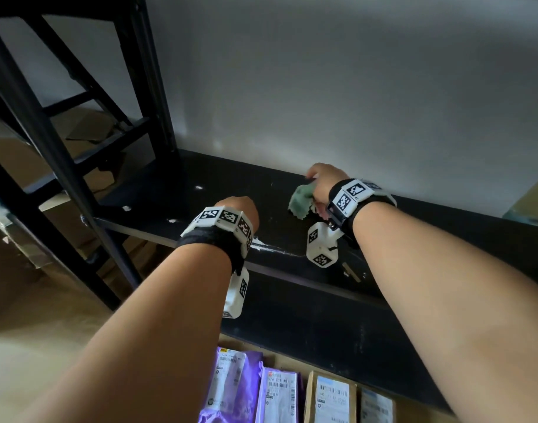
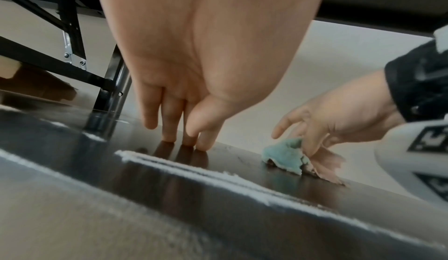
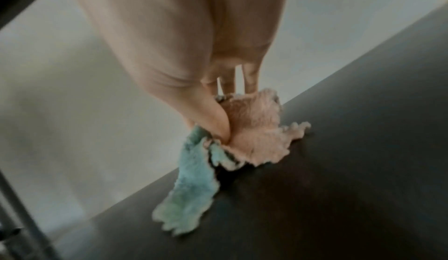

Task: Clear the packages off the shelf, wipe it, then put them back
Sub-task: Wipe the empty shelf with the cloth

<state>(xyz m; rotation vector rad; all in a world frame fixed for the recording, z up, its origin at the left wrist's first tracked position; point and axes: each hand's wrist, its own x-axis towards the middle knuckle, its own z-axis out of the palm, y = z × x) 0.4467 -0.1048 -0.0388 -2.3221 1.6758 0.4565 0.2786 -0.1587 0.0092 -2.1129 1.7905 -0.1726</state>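
While the right hand (image 1: 321, 181) pinched a crumpled cloth (image 1: 301, 199) against the dark shelf (image 1: 176, 190), the left hand (image 1: 240, 209) stood beside it with straight fingers, their tips resting on the board and holding nothing. In the head view both hands sat near the middle of the frame, the right one higher and further right, close to the pale wall (image 1: 353, 87) at the back edge of the shelf. The cloth, green on one side and pinkish on the other, was bunched under the right thumb and fingers and trailed toward the left hand.

The shelf ran as a long dark band from the middle left to the right edge of the frame, and its long axis was the line any wiping stroke would probably follow. White smears (image 1: 273, 247) lay along its front edge, lower in the frame than the cloth, between the two wrists, with smaller white specks toward the left end near the black upright post (image 1: 157, 87). The cloth hand was the nearer one to the long smear, so a pull toward the front edge seemed the likely next stroke.

The packages (image 1: 279, 392) lay in a row at the bottom centre of the frame, below the shelf, labels up, well apart from both hands. Clearing looked done and wiping under way.
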